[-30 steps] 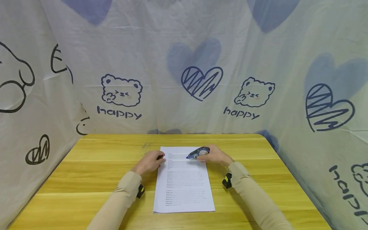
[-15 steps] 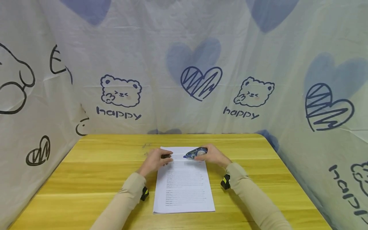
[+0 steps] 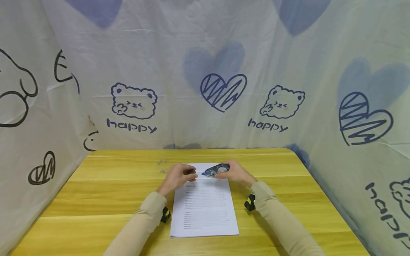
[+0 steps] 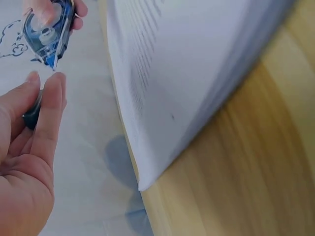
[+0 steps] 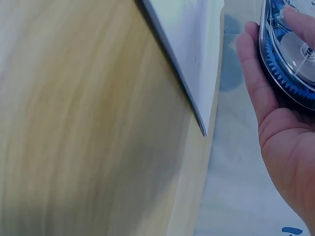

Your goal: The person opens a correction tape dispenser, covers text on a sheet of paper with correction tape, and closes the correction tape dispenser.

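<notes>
My right hand (image 3: 239, 174) grips a clear blue correction tape dispenser (image 3: 212, 171), its blue tip pointing left. The right wrist view shows the white reel and blue gear of the dispenser (image 5: 286, 61) within my fingers and palm. Between the thumb and fingers of my left hand (image 3: 177, 176) is a small dark cap-like piece (image 4: 32, 114), partly hidden by the fingers. A small gap separates the left fingertips from the dispenser's tip. Both hands are above the upper part of a stack of printed paper (image 3: 206, 213).
The paper stack lies on a yellow wood-grain table (image 3: 96, 199). Behind and at both sides hangs a white cloth (image 3: 192, 124) with blue hearts and bear drawings. A black strap device (image 3: 250, 202) is on each wrist.
My left hand has moved right over the paper, bringing the dark piece near the dispenser's tip. My right hand has shifted slightly left with the dispenser.
</notes>
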Demonstrator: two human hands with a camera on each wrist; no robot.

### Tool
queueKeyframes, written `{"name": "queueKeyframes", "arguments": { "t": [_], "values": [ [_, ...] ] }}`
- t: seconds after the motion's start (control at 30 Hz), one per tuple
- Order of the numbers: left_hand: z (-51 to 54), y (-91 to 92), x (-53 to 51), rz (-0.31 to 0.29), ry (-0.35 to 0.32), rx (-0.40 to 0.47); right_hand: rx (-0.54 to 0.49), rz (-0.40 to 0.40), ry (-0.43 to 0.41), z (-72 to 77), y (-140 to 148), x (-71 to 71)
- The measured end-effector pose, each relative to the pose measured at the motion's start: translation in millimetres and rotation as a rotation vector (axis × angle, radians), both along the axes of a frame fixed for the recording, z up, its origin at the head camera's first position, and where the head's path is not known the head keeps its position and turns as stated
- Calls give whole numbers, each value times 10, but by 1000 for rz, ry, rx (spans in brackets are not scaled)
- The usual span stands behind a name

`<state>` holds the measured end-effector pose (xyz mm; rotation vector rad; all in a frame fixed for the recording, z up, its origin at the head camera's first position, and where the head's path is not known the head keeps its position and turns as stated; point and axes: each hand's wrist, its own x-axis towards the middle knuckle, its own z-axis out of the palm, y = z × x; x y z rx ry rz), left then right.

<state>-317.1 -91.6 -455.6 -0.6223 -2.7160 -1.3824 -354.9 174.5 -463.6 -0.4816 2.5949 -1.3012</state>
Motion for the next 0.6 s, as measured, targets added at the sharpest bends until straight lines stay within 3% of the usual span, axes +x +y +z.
{"name": "queueKeyframes", "arguments": {
  "t": [0.13, 0.6],
  "values": [
    [9, 43, -1, -40, -8, 4, -26, 19, 0, 23, -17, 17],
    [-22, 125, 19, -58, -15, 45, -98, 54, 0, 64, -86, 69]
  ]
}}
